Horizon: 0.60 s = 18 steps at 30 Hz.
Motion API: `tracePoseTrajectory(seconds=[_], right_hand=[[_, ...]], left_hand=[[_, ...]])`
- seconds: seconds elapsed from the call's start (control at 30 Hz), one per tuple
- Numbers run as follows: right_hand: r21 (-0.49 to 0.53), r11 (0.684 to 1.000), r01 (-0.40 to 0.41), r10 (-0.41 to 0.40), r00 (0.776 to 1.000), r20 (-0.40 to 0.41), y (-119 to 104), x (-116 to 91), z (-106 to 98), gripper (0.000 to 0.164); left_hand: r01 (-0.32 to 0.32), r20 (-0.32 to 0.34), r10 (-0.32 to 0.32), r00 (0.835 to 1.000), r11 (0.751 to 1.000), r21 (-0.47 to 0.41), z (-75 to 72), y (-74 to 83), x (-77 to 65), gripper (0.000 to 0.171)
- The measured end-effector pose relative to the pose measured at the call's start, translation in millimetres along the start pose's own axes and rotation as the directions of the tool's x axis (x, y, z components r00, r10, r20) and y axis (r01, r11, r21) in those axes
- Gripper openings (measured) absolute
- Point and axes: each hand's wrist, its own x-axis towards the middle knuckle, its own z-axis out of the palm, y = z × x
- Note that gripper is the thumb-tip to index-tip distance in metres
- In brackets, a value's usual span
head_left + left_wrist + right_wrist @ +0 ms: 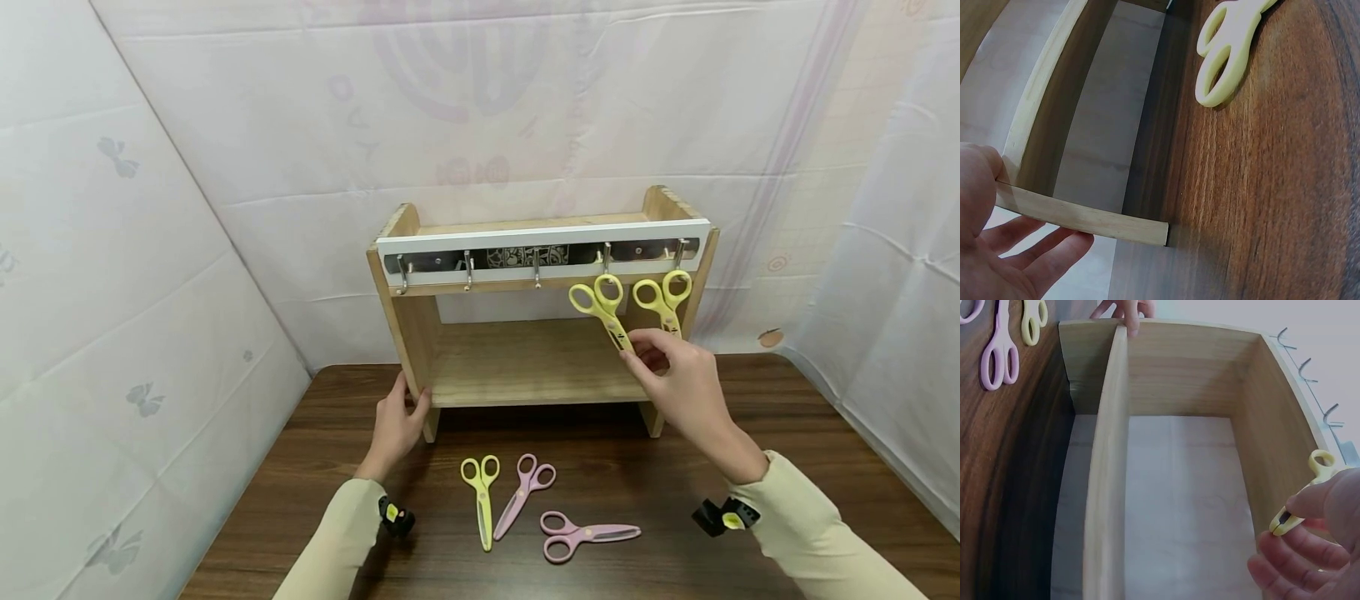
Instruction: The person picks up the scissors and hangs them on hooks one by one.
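My right hand (686, 383) pinches the blade end of yellow scissors (600, 302), handles up. One finger loop overlaps a metal hook (607, 254) in the head view. Just to the right, a second pair of yellow scissors (666, 298) hangs from the end hook (681, 250), its lower part hidden behind my fingers. With the thumb on the front edge and the fingers outside, my left hand (397, 423) grips the left side panel of a wooden shelf (540, 387). The left wrist view shows these fingers (1054, 256) against the panel.
On the dark wooden table (330, 467) in front of the shelf lie yellow scissors (482, 500), pink scissors (525, 493) and another pink pair (588, 532). Further hooks (468, 271) line the white rail (420, 244). A white cloth wall (315, 192) stands behind.
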Motion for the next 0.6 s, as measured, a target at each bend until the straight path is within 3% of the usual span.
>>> tracePoseTrajectory(seconds=[0.6], right_hand=[[0.029,0.998,-0.055,0.054,0.998,0.021,-2.7,-5.5,15.6,0.016]], left_hand=[[0.001,0.009,-0.001,1.0,1.0,-0.016,-0.4,-0.4,-0.7,0.044]])
